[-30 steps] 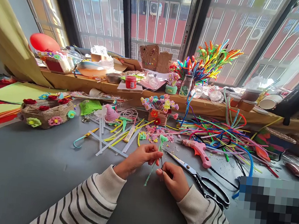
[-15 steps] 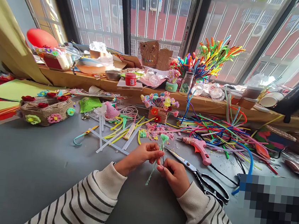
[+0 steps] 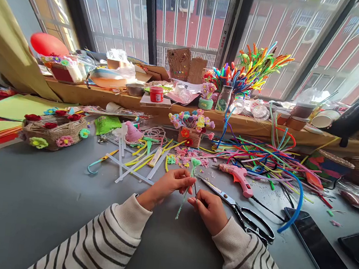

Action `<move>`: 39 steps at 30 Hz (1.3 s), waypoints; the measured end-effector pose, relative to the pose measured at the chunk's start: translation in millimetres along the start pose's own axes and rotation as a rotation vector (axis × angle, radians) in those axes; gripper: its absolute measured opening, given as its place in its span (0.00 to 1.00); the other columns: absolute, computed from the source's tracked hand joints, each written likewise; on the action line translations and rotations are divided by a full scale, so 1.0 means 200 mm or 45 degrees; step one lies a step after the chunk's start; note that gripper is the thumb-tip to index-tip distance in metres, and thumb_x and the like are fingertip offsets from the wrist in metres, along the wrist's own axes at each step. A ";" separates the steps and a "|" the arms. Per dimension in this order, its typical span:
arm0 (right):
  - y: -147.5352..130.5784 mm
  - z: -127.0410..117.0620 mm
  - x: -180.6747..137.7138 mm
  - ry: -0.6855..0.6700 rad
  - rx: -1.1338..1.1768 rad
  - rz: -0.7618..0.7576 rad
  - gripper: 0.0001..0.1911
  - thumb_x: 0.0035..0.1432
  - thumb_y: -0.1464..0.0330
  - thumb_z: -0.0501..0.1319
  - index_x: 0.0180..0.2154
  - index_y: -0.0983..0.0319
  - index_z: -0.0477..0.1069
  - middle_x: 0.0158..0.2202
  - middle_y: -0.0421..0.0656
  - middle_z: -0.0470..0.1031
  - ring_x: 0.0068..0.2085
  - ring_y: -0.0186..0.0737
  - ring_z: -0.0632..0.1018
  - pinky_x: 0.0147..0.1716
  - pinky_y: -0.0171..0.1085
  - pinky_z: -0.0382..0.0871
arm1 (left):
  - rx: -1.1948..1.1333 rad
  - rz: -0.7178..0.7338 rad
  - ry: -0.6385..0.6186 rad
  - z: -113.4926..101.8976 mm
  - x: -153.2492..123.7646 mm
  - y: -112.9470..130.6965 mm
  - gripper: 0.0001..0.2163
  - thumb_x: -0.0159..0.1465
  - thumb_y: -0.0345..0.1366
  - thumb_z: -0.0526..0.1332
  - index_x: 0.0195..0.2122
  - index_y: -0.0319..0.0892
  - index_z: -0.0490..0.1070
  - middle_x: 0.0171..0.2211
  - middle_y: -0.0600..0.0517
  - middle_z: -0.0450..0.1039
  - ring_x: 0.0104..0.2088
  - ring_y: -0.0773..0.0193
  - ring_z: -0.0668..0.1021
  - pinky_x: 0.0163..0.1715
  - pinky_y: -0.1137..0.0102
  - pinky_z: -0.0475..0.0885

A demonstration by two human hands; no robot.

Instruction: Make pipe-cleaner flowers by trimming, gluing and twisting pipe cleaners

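Observation:
A small mint-green flower (image 3: 196,162) stands up above my left hand (image 3: 169,188), whose thumb and fingers are closed in a pinch just below the flower head. From under those fingers a thin, crinkled green strip (image 3: 179,210) hangs down towards the table. My right hand (image 3: 209,209) is closed on the lower part of a thin dark rod (image 3: 195,190), its upper end close to the left fingertips and the flower. Whether the rod touches the flower, I cannot tell. Just beyond my right hand lie large black-handled scissors (image 3: 233,202), and behind them a pink glue gun (image 3: 237,178).
Clear glue sticks (image 3: 135,168) lie beyond my left hand. A flower-trimmed basket (image 3: 54,132) stands at left, and a small pot of crocheted flowers (image 3: 190,135) at the back. Colourful pipe cleaners (image 3: 255,80) crowd the sill. A dark phone (image 3: 321,252) lies at right.
The green flower has moved slightly up and left and spreads a little wider. Both hands keep their grip nearly in place.

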State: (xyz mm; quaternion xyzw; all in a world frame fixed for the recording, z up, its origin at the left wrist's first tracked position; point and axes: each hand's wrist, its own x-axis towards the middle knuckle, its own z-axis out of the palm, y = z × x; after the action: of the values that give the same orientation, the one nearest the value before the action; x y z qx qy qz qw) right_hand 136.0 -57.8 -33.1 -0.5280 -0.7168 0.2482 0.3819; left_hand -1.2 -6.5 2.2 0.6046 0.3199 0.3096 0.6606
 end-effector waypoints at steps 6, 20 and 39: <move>-0.01 -0.01 0.00 -0.019 0.020 0.004 0.19 0.49 0.57 0.48 0.15 0.62 0.52 0.14 0.37 0.59 0.17 0.28 0.59 0.18 0.30 0.52 | 0.022 -0.020 -0.030 0.01 0.00 0.01 0.12 0.48 0.41 0.58 0.19 0.38 0.59 0.17 0.57 0.64 0.18 0.75 0.61 0.20 0.77 0.56; 0.03 0.01 0.01 0.130 -0.099 -0.006 0.19 0.50 0.59 0.50 0.14 0.62 0.54 0.13 0.35 0.55 0.18 0.28 0.57 0.18 0.29 0.52 | 0.050 -0.028 0.053 0.01 -0.01 0.02 0.10 0.45 0.39 0.60 0.22 0.37 0.63 0.21 0.57 0.63 0.21 0.74 0.63 0.24 0.76 0.59; 0.01 -0.02 0.01 0.058 0.049 0.112 0.21 0.50 0.56 0.46 0.15 0.63 0.56 0.14 0.37 0.58 0.18 0.29 0.59 0.18 0.30 0.52 | -0.032 -0.097 0.168 0.00 0.01 0.00 0.10 0.47 0.40 0.59 0.25 0.37 0.67 0.21 0.54 0.66 0.23 0.73 0.66 0.28 0.75 0.61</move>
State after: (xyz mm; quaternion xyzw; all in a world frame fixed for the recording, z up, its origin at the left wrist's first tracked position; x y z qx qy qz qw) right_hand 139.2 -56.1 -32.1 -0.5571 -0.6791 0.2665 0.3968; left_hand -1.3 -5.0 2.0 0.5620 0.3816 0.3271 0.6569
